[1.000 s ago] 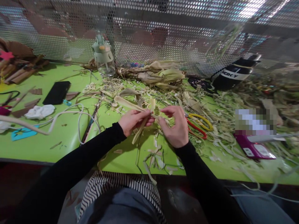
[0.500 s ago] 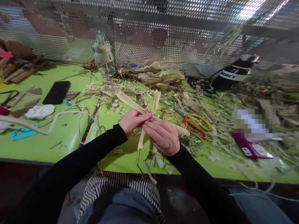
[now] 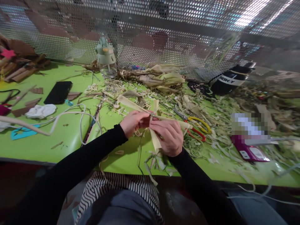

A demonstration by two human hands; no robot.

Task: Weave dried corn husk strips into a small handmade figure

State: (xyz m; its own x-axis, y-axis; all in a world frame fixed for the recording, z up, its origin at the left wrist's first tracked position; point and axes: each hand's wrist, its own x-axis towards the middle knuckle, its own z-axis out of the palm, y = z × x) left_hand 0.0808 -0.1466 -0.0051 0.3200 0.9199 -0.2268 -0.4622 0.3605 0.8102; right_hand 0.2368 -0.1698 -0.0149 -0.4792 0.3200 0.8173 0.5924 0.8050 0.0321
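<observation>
Pale dried strips, apparently corn husk (image 3: 130,103), cross one another between my two hands above the green table (image 3: 70,147). My left hand (image 3: 134,122) pinches the crossing from the left, its thumb on top. My right hand (image 3: 168,134) is closed on the strips from the right, fingers bent near the crossing. One strip points up and left, a short one upward, one to the right past the scissors, and one hangs down toward me. The exact knot or fold at the centre is partly hidden by my fingers. Scissors (image 3: 199,125) with red and yellow handles lie just right of my right hand.
Husk scraps litter the table around a heap of dry husks (image 3: 161,76). A clear bottle (image 3: 106,61) and a black bottle (image 3: 231,78) stand at the back. Leftward lie a phone (image 3: 58,92), a white cable (image 3: 53,123) and crumpled tissue (image 3: 40,111). A purple packet (image 3: 250,151) lies right.
The lower strip has swung right, against my right hand. The upper strip shows shorter, and the crossing has turned slightly between my fingers. Both hands keep their hold.
</observation>
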